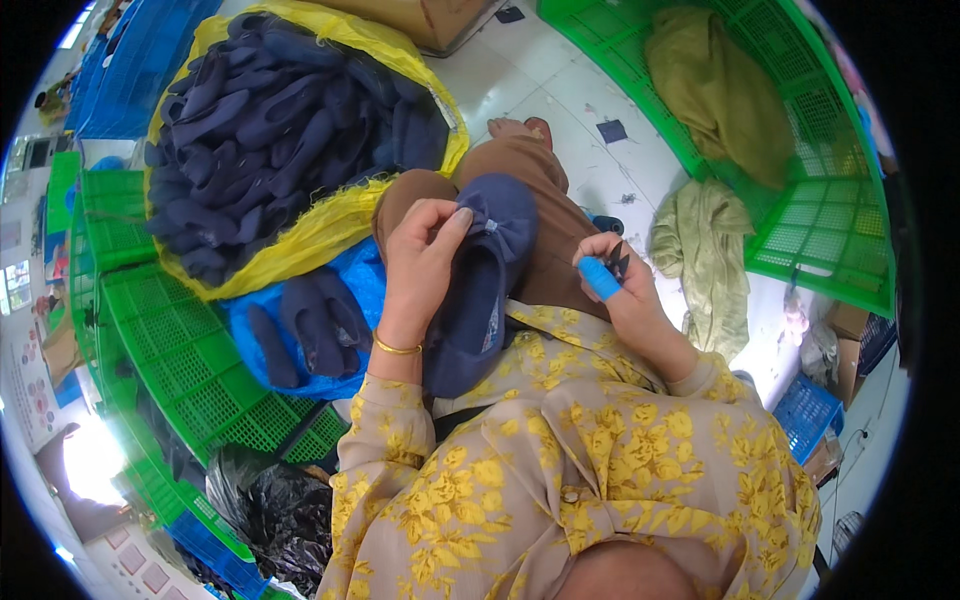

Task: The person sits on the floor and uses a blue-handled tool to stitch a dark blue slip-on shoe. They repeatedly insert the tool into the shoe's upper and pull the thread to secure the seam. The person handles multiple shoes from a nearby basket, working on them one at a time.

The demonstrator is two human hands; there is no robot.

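Note:
A navy flat shoe (508, 215) with a bow and a small shiny ornament on its toe rests on my lap, its opening facing up. My left hand (425, 255) grips it at the side, thumb and forefinger pinched at the bow. Off to the right, apart from the shoe, my right hand (630, 295) is closed around small dark snips (618, 262), whose pointed blades stick out past the fingers. Blue tape (600, 278) wraps a digit of that hand. The snips' handles are hidden in the palm.
A yellow sack (305, 255) full of navy shoes (290, 120) stands ahead on the left. More navy shoes (322, 318) lie on blue plastic (250, 345) beside my left arm. Green crates (190, 340) flank me; olive cloth (715, 95) hangs over the right one (840, 215).

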